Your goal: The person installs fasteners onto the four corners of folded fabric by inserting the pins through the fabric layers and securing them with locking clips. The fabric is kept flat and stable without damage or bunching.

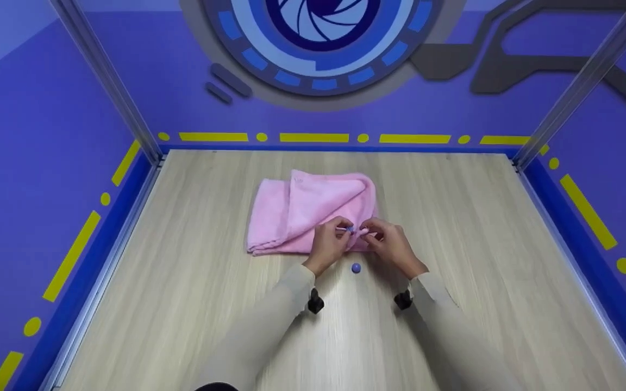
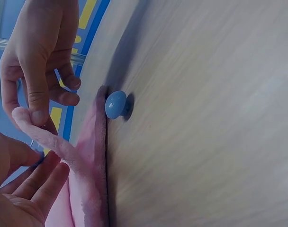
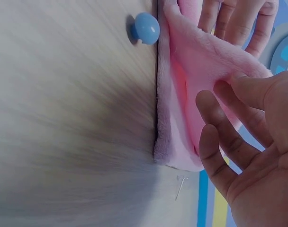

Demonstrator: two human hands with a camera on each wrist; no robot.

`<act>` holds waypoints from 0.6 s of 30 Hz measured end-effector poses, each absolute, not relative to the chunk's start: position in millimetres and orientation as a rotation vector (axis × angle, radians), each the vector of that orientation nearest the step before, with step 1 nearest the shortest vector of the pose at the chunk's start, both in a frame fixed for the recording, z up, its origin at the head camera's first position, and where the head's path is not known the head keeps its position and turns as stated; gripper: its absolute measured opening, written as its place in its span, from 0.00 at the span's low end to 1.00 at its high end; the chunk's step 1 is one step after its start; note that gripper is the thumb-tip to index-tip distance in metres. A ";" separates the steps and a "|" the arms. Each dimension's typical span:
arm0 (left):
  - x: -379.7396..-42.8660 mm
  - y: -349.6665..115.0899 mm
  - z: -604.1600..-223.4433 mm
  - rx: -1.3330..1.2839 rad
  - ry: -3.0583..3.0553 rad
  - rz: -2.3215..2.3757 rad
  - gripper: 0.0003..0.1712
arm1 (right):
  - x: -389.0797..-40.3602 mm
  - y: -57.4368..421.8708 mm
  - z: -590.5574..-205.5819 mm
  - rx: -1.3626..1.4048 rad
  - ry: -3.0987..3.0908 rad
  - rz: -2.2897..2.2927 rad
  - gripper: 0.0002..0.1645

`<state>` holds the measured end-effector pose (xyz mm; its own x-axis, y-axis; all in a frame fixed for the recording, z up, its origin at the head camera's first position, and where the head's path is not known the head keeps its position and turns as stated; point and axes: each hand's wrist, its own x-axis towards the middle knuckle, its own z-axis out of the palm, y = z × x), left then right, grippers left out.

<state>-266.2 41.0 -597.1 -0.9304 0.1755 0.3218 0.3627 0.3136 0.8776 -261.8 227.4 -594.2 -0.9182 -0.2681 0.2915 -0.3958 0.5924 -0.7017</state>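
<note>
A folded pink plush cloth (image 1: 318, 203) lies on the table, its near right edge lifted between the hands. My left hand (image 1: 328, 244) pinches a small blue-headed pin (image 2: 39, 159) with a thin shaft, right beside the raised fold. On the other side, my right hand (image 1: 394, 247) pinches the fold's edge between thumb and index finger, the other fingers loosely bent. A glossy blue mushroom-shaped knob (image 2: 116, 104) stands on the table just in front of the cloth, between the wrists.
A thin pin-like piece (image 3: 180, 188) shows near the cloth's right end in the right wrist view. Blue-purple panels (image 1: 313, 122) with yellow marks wall the wooden table (image 1: 193, 217) at the back and both sides, with metal posts at the corners.
</note>
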 end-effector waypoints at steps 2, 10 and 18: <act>-265.9 41.2 -597.1 -0.511 -2.391 -1.679 0.06 | -261.1 226.9 -594.0 0.559 -2.672 1.222 0.09; -265.1 40.2 -597.2 -0.516 -2.387 -1.692 0.07 | -260.3 226.9 -594.5 0.552 -2.662 1.219 0.09; -264.6 40.1 -597.4 -0.523 -2.386 -1.712 0.07 | -260.8 227.8 -594.7 0.559 -2.665 1.218 0.08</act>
<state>-264.6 40.1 -597.4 -0.9264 0.1883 0.3262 0.3693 0.2843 0.8847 -260.8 227.8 -594.7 -0.9177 -0.2681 0.2930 -0.3970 0.5992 -0.6952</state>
